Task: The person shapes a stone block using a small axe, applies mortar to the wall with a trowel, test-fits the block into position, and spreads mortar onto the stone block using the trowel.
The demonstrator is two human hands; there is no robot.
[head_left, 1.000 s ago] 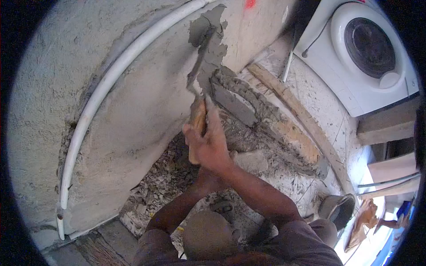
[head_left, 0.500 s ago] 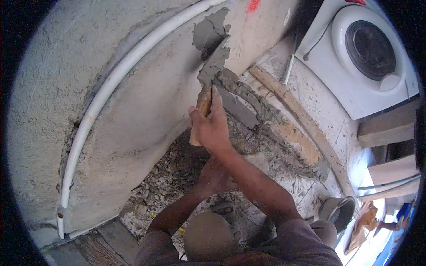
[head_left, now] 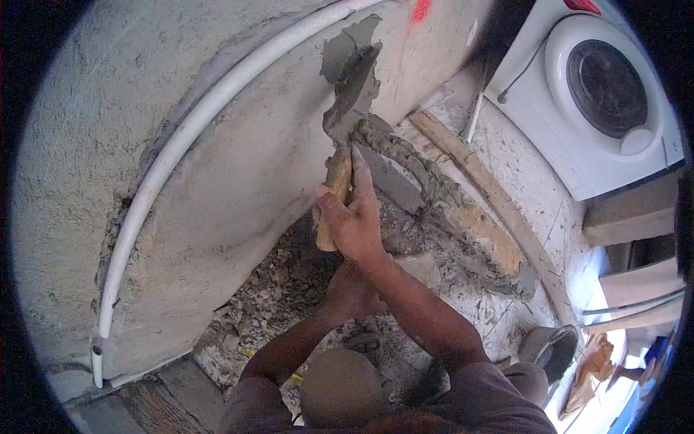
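Note:
My right hand (head_left: 354,220) is wrapped round the wooden handle (head_left: 338,173) of a trowel. The mortar-smeared trowel blade (head_left: 354,94) points up and away, close against the wall beside a patch of wet grey mortar (head_left: 347,49). Under my right forearm lies my left hand (head_left: 354,289); its fingers are hidden. A pale flat piece (head_left: 418,271) shows just beyond it, and I cannot tell whether the hand touches it. Right of the trowel, a ridge of wet mortar (head_left: 434,184) runs along a grey slab-like face (head_left: 390,179).
A white pipe (head_left: 181,130) curves along the rough wall (head_left: 238,166). Rubble (head_left: 278,278) covers the floor at the wall's foot. A long wooden plank (head_left: 499,206) lies beyond the mortar. At the right stand a white washing machine (head_left: 571,155) and a bucket (head_left: 535,343).
My right hand and the trowel have shifted slightly relative to the wall, the blade turned a little. The whole view has moved slightly. My left arm stays in about the same place.

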